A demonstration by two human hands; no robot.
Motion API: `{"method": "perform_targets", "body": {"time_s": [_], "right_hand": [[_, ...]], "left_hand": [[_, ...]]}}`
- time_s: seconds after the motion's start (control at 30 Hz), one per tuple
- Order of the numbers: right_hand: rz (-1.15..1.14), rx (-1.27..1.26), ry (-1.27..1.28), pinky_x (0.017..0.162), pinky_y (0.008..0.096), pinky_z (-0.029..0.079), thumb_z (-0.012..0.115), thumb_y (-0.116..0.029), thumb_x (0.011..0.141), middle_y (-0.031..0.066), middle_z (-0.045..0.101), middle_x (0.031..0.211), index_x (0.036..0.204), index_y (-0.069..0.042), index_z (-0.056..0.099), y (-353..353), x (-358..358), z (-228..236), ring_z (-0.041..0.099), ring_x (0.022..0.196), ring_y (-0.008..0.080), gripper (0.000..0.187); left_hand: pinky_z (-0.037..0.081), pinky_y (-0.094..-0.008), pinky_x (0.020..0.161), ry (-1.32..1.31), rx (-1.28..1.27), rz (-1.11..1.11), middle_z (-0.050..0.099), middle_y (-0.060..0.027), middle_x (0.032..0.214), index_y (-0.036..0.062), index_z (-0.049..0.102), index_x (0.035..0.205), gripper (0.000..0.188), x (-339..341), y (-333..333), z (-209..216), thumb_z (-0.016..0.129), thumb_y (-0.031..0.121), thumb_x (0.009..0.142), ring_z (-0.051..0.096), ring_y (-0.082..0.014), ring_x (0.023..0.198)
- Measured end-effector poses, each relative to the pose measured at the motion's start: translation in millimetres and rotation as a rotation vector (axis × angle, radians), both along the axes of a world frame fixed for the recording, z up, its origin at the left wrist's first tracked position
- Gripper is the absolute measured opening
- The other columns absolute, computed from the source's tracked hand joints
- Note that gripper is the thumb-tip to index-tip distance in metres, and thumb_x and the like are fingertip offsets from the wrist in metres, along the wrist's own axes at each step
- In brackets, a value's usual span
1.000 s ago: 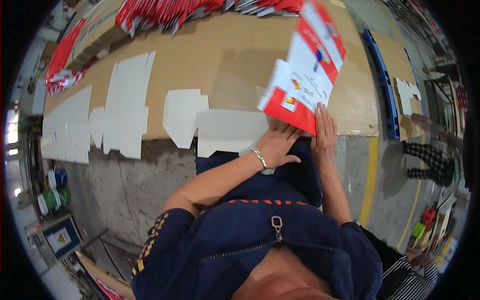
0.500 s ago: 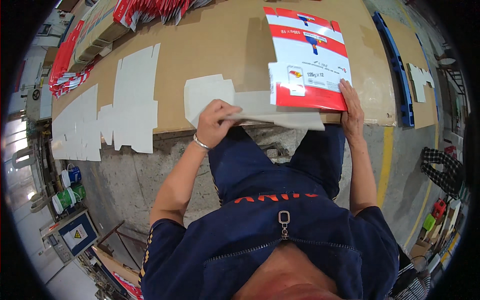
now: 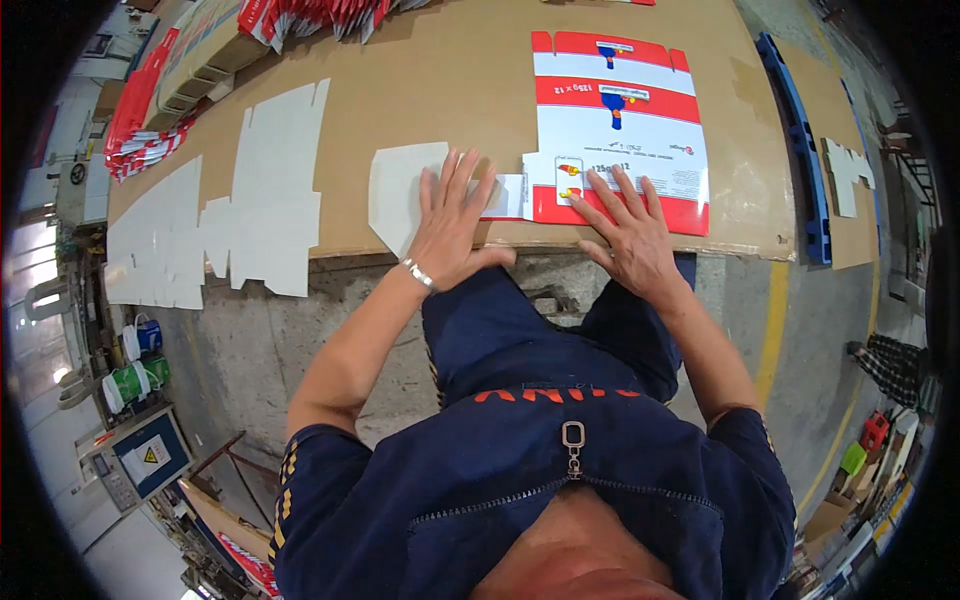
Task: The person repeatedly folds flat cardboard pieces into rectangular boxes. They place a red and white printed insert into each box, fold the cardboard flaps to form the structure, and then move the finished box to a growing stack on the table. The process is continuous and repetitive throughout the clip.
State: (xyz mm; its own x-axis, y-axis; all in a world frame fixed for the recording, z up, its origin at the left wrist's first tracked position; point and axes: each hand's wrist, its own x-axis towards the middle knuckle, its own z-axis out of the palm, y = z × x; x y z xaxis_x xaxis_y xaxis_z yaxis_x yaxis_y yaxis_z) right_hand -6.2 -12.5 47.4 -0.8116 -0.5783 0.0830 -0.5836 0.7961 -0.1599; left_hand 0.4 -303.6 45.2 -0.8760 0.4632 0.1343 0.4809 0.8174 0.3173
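Observation:
A flat red and white printed carton blank lies at the front of the cardboard-covered table. My right hand rests open on its lower part, fingers spread over the printed panel. To the left my left hand is also open, palm down, its fingers pressed on a pale board panel. Between the two hands shows a narrow printed strip of board, white with a red edge. My left hand hides how this strip joins the pale panel.
Plain pale carton blanks lie at the table's left. Behind them stands a long cardboard box beside red folded cartons. More red cartons are heaped at the back. A blue pallet is right of the table.
My left hand has let go of the raised board edge and now lies flat. The edge is down. My right hand has moved left from the blank's side onto its print.

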Motion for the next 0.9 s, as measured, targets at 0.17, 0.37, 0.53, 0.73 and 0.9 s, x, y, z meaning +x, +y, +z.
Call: {"method": "perform_targets", "body": {"time_s": [0.17,0.37,0.53,0.73,0.9], "right_hand": [[-0.052,-0.034,-0.024,0.117,0.0552,0.017,0.067,-0.045,0.082,0.0043,0.037,0.153,0.143,-0.03,0.046,-5,15,1,0.027,0.143,0.0313,0.066],[-0.083,-0.052,-0.015,0.117,0.0555,0.017,0.067,-0.046,0.082,0.0052,0.038,0.152,0.142,-0.03,0.046,-4,19,-6,0.028,0.143,0.0325,0.066],[-0.092,-0.06,-0.012,0.116,0.0559,0.017,0.067,-0.046,0.083,0.0038,0.038,0.152,0.141,-0.029,0.048,-5,20,-2,0.028,0.142,0.0327,0.064],[-0.005,0.081,-0.02,0.115,0.0584,0.019,0.061,-0.024,0.089,0.0028,0.036,0.153,0.144,-0.029,0.044,7,13,1,0.029,0.143,0.0308,0.058],[0.083,0.047,0.018,0.111,0.0608,0.025,0.054,-0.004,0.087,0.0006,0.032,0.156,0.15,-0.028,0.032,14,-1,22,0.03,0.142,0.03,0.071]], "left_hand": [[0.017,-0.0615,0.113,0.008,-0.39,-0.034,0.032,-0.0086,0.154,0.0107,0.029,0.15,0.104,26,-75,14,0.084,0.036,0.065,0.024,-0.0335,0.144],[0.032,-0.043,0.113,0.024,0.656,0.479,0.038,-0.0144,0.149,0.0059,0.021,0.152,0.097,15,-80,-7,0.08,0.01,0.075,0.037,-0.0298,0.137],[0.043,-0.0386,0.102,-0.052,1.514,0.599,0.05,-0.0115,0.134,-0.0004,0.029,0.146,0.076,-4,-25,-56,0.074,0.011,0.085,0.048,-0.0232,0.124],[0.049,-0.0361,0.093,-0.073,0.744,0.686,0.059,-0.0189,0.122,-0.0067,0.047,0.131,0.041,-26,-7,-51,0.057,0.004,0.093,0.059,-0.0273,0.113],[0.034,-0.0486,0.109,0.254,0.331,0.021,0.04,-0.023,0.147,-0.0034,0.036,0.143,0.061,-23,4,-26,0.054,-0.002,0.085,0.041,-0.036,0.136]]}}
